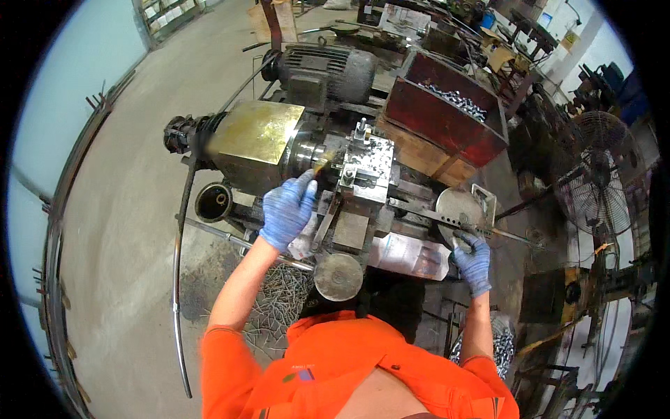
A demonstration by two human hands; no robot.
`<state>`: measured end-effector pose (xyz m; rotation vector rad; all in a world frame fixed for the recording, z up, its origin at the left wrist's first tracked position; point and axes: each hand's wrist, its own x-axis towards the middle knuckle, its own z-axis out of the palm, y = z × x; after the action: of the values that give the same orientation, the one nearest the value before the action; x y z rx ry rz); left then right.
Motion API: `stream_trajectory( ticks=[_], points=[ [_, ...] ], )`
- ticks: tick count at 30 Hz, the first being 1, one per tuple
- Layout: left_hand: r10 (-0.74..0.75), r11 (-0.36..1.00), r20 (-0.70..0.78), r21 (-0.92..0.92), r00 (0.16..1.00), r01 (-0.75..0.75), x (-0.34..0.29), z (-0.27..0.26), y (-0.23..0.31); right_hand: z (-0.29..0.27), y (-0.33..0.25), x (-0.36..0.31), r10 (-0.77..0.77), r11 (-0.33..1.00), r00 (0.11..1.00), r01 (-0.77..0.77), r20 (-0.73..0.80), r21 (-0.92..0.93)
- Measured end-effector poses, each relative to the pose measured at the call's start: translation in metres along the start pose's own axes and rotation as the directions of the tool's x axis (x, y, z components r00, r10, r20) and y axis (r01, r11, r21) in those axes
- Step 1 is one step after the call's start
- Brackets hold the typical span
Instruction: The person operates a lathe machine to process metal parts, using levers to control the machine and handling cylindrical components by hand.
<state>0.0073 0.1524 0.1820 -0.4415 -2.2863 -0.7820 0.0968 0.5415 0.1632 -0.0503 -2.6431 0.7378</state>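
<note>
From where I stand, a pale wall (77,42) curves along the far left, above a concrete floor (129,244). A long metal bar (176,300) slants down beside the machine. Next come a dark pulley (183,134) at the machine's left end and, in front, a round cup (209,202) with a ring inside. A flat yellowish cover (258,133) lies over the machine's body.

The person in orange (356,339) faces the machine. The left hand (285,213), in a blue glove, reaches up to its middle; the fingers are drawn together on a blurred, brush-like yellow piece (323,161), which sits just beside the shiny chuck (301,151). Thin metal pins (279,297) lie heaped on the floor near the left forearm. Behind, a ribbed motor (328,73) stands on the desk-high frame. A round disc (338,277) is nearest the person's chest.

Right of the chuck is a bright metal block (375,167), with printed paper (412,256) below it. A red crate (422,112) behind holds small bolts (460,103). The right hand (474,265), also gloved, is at a perforated lever (426,212), fingers bent; I cannot tell whether they grip it. At the far right stands a fan (597,174).
</note>
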Motion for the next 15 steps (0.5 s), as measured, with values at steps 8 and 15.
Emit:
stream_trajectory(
  ticks=[8, 15],
  points=[
    [-0.057, 0.985, 0.221, 0.174, 0.974, 0.018, -0.026, 0.018, -0.005, -0.006, 0.011, -0.014, -0.021, 0.997, 0.996, 0.028, -0.091, 0.074],
    [-0.014, 0.986, -0.040, 0.163, 0.999, 0.021, 0.003, -0.049, 0.005, -0.008, 0.043, -0.037, 0.214, 0.966, 0.975, -0.203, -0.058, 0.158]
  ],
)
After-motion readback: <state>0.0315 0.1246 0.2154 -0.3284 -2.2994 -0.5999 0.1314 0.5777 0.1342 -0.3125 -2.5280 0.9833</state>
